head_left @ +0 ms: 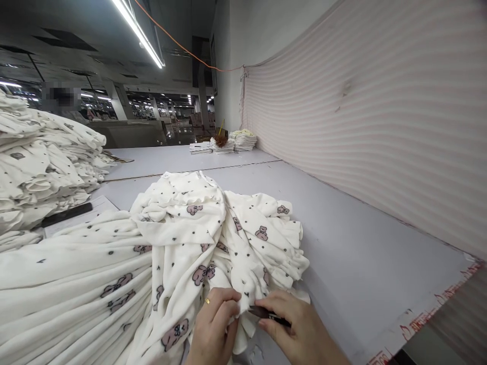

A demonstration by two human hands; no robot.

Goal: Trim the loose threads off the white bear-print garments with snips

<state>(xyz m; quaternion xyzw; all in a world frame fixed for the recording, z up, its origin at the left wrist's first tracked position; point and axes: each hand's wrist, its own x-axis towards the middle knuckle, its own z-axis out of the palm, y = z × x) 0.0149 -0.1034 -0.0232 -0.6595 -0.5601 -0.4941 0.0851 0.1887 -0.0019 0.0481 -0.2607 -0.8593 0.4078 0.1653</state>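
Observation:
A white garment with pinkish-brown bear prints and small dark marks lies bunched across the table. My left hand, with a gold ring on one finger, pinches a ruffled edge of it near the front. Just to the right, my right hand is closed around small dark thread snips. Their blades point left, close to the cloth at my left fingertips. Whether the blades touch the cloth I cannot tell.
A tall heap of similar white garments stands at the left. Beside it a dark phone-like object rests on a paper sheet. Folded stacks sit at the table's far end. A striped cloth screen borders the right side of the grey table.

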